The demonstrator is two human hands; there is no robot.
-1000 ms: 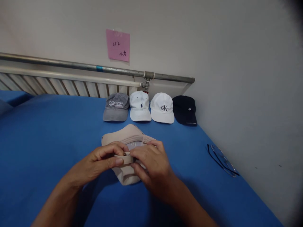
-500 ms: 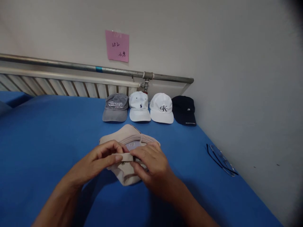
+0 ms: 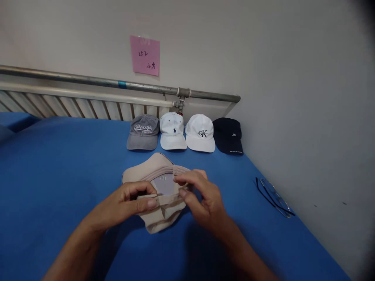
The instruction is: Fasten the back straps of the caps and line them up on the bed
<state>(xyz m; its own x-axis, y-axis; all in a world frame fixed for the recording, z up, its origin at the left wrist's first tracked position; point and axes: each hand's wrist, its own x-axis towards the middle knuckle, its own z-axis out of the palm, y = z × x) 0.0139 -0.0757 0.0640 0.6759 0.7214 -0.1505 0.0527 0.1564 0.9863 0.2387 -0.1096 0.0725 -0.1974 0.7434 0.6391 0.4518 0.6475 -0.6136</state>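
Note:
A beige baseball cap (image 3: 149, 168) lies upside down on the blue surface, its brim pointing away to the upper left and its lining showing. My left hand (image 3: 131, 203) pinches the cap's back strap between thumb and forefinger. On the other side, my right hand (image 3: 202, 195) has its thumb and forefinger at the strap's right part, close to the cap's edge, and seems to grip it there. Some of the strap and the right rim are hidden behind my fingers.
Along the wall stand a grey cap (image 3: 142, 132), a pale cap (image 3: 172, 132), a white cap (image 3: 200, 134) and a black cap (image 3: 228, 136). Eyeglasses (image 3: 275, 197) lie near the right edge. Behind are a radiator (image 3: 96, 109), a metal pipe (image 3: 88, 80) and a pink note (image 3: 145, 55).
My right hand has moved right along the strap, away from my left hand. The strap between them now shows more, and my left hand has dropped slightly.

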